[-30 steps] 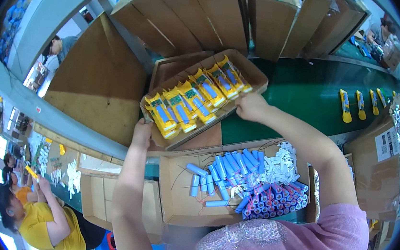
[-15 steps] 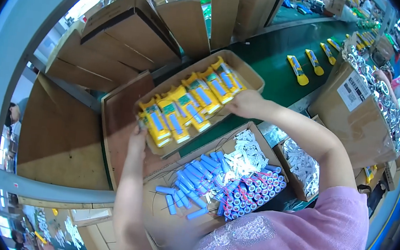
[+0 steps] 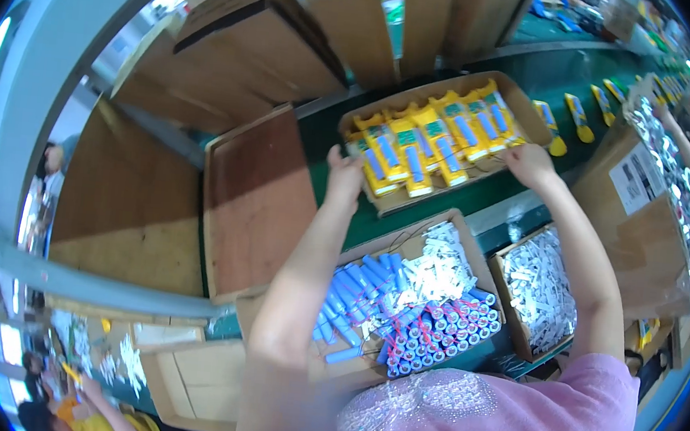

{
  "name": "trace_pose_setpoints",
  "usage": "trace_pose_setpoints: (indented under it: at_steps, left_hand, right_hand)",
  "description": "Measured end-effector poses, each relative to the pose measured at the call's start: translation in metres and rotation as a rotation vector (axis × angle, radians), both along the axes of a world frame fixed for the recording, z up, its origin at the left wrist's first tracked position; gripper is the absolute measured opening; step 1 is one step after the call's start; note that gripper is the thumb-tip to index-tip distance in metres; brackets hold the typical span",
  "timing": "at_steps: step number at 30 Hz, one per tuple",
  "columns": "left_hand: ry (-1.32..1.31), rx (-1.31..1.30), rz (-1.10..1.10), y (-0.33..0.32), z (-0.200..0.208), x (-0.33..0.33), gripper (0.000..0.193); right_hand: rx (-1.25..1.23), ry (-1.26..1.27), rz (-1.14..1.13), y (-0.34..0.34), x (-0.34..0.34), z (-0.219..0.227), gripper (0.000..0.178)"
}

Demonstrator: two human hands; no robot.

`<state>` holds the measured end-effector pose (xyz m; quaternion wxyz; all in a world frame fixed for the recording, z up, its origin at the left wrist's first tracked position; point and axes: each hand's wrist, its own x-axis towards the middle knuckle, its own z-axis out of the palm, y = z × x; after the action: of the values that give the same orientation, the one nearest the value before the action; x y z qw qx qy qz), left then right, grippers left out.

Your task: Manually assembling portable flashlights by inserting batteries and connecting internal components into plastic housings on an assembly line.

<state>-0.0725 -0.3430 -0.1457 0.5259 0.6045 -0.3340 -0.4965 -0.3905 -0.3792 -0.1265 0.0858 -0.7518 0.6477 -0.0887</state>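
A shallow cardboard tray [image 3: 533,121] rests on or just above the green belt, its height hard to judge. Lined up inside it are several yellow plastic casings [image 3: 453,166], each with a blue cylinder and a green piece. My left hand [image 3: 345,176] grips the tray's left end, thumb upward. At the near right edge, my right hand [image 3: 530,164] is closed on the tray, fingers partly hidden. Nearer me, a second cardboard tray [image 3: 461,220] holds blue cylindrical battery cells [image 3: 360,279] with red wires and a heap of white strips [image 3: 440,262]. My left forearm hides part of it.
A reddish wooden board [image 3: 251,198] lies left of the belt. More yellow casings [image 3: 577,117] sit along the belt. On the right stand a tall carton [image 3: 622,226] of shiny metal parts and a small box of white pieces [image 3: 539,288]. Cardboard flaps [image 3: 261,49] rise behind.
Both hands have carried the tray of yellow casings right, off the wooden board and over the green belt. More of the board now shows. The view has shifted slightly.
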Motion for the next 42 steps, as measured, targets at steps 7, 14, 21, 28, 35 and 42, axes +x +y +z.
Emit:
trace_pose_setpoints:
  at_steps: [7, 14, 21, 28, 35, 42]
  left_hand:
    - [-0.586, 0.047, -0.083, 0.027, 0.017, 0.001, 0.065]
    - [-0.65, -0.219, -0.23, 0.192, 0.112, 0.042, 0.036]
    - [-1.119, -0.176, 0.515, 0.413, 0.082, 0.068, 0.031]
    - [-0.711, 0.176, 1.339, 0.507, -0.037, 0.025, 0.053]
    - [-0.521, 0.673, 1.076, 0.555, -0.214, -0.051, 0.038]
    - [-0.177, 1.325, 0.525, 0.623, -0.247, -0.16, 0.029]
  right_hand:
    - [-0.058, 0.086, 0.123, -0.004, -0.018, -0.007, 0.04]
    - [-0.109, -0.27, 0.41, 0.059, 0.038, 0.059, 0.023]
    - [0.068, -0.232, 0.939, 0.181, 0.152, 0.083, 0.02]
    - [-0.012, -0.272, 1.235, 0.253, 0.186, 0.029, 0.022]
    - [0.084, -0.213, 1.246, 0.283, 0.196, 0.007, 0.017]
    - [0.064, -0.236, 1.193, 0.274, 0.193, 0.002, 0.019]
